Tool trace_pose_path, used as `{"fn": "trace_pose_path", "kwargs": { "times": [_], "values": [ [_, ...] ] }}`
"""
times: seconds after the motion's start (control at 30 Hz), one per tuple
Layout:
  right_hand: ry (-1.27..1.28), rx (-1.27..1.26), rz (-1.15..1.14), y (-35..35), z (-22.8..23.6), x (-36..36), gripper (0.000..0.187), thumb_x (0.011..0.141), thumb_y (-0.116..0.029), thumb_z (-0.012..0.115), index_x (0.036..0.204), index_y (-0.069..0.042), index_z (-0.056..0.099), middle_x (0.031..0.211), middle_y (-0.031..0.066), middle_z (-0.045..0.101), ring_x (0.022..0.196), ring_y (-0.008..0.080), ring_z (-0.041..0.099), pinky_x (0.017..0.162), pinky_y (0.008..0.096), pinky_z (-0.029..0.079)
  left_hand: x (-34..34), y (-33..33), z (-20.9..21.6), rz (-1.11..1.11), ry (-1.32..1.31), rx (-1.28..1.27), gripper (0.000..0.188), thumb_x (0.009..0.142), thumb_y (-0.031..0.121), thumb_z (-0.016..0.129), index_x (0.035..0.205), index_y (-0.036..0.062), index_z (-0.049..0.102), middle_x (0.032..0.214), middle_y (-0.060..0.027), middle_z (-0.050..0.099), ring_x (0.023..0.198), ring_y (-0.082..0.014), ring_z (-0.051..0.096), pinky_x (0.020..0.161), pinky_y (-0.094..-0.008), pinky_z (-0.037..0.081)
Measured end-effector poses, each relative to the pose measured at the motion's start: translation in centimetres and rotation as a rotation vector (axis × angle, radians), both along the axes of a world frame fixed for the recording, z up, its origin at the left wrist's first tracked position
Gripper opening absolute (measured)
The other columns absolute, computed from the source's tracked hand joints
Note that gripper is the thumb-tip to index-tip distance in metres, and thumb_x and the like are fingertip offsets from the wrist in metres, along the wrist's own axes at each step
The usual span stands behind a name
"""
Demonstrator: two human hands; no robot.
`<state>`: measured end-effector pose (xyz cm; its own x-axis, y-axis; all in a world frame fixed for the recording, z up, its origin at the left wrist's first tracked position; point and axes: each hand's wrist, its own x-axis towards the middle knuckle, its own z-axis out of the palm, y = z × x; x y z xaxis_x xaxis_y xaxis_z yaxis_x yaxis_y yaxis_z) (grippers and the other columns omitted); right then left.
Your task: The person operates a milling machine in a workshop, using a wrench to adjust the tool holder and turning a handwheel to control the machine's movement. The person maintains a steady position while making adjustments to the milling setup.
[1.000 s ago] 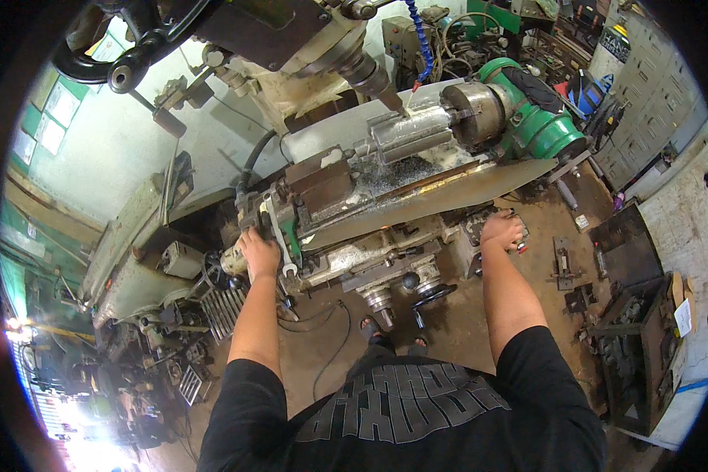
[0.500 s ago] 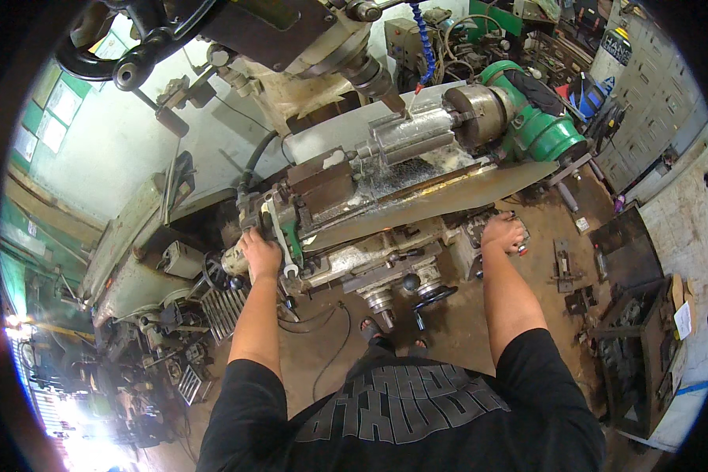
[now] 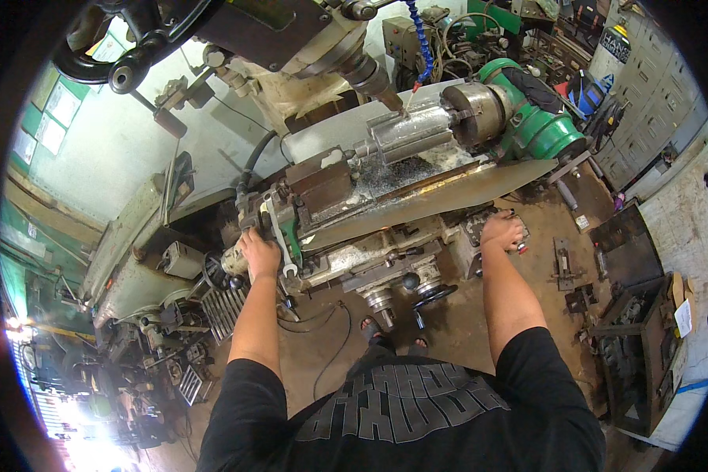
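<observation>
A milling machine stands before me, its spindle and cutter pointing down at a ribbed silvery metal workpiece. The workpiece lies between a round chuck on the green dividing head and a support at the left. Metal chips lie on the machine table under it. My left hand rests on the table's left end, fingers laid over it, beside a spanner and a green-handled tool. My right hand curls on a box at the machine's right end; what its fingers grip is hidden.
A blue coolant hose hangs by the cutter. Below the table, a handwheel and cranks stick out toward me. A dark metal cabinet stands at right, lockers behind. A cable crosses the floor near my feet.
</observation>
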<state>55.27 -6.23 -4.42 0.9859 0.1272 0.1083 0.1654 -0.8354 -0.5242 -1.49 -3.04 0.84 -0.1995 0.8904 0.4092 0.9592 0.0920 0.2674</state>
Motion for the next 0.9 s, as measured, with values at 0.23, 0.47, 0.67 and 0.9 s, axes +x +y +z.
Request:
{"fn": "trace_pose_path", "kwargs": {
  "times": [0.23,0.47,0.67,0.9],
  "values": [
    [0.015,-0.027,-0.006,0.2,-0.4,0.2,0.051,0.101,-0.046,0.043,0.119,-0.004,0.064,0.129,0.0155,0.062,0.127,0.0328,0.053,0.101,0.0582,0.039,0.2,0.0,-0.1,0.003,0.035,0.034,0.058,0.077,0.008,0.067,0.13,-0.0055,0.051,0.134,-0.0249,0.05,0.13,-0.0457,0.042,0.113,-0.0532,0.036],
    [-0.044,-0.021,-0.02,0.3,-0.8,0.3,0.05,0.098,-0.045,0.045,0.117,-0.004,0.066,0.126,0.0159,0.064,0.12,0.0351,0.056,0.097,0.0587,0.041,0.3,-0.2,0.5,0.043,0.056,-0.037,0.058,0.081,0.011,0.064,0.134,-0.0057,0.05,0.135,-0.0241,0.05,0.132,-0.0444,0.043,0.112,-0.0539,0.037],
    [-0.028,0.023,-0.008,0.3,-1.3,0.5,0.053,0.099,-0.047,0.044,0.12,-0.003,0.064,0.129,0.0166,0.062,0.125,0.0353,0.053,0.098,0.0586,0.039,0.3,-0.3,0.5,0.039,0.016,-0.021,0.052,0.082,0.011,0.062,0.131,-0.0035,0.053,0.132,-0.0224,0.052,0.129,-0.0436,0.044,0.111,-0.0535,0.037],
    [-0.009,0.005,-0.007,0.4,-1.1,0.5,0.054,0.1,-0.047,0.043,0.122,-0.002,0.062,0.131,0.0168,0.06,0.127,0.0354,0.052,0.1,0.0595,0.039,0.1,0.1,-0.1,0.038,0.023,-0.028,0.054,0.081,0.01,0.063,0.131,-0.0048,0.052,0.137,-0.0229,0.05,0.132,-0.0437,0.042,0.113,-0.0532,0.036]
  ]
}}
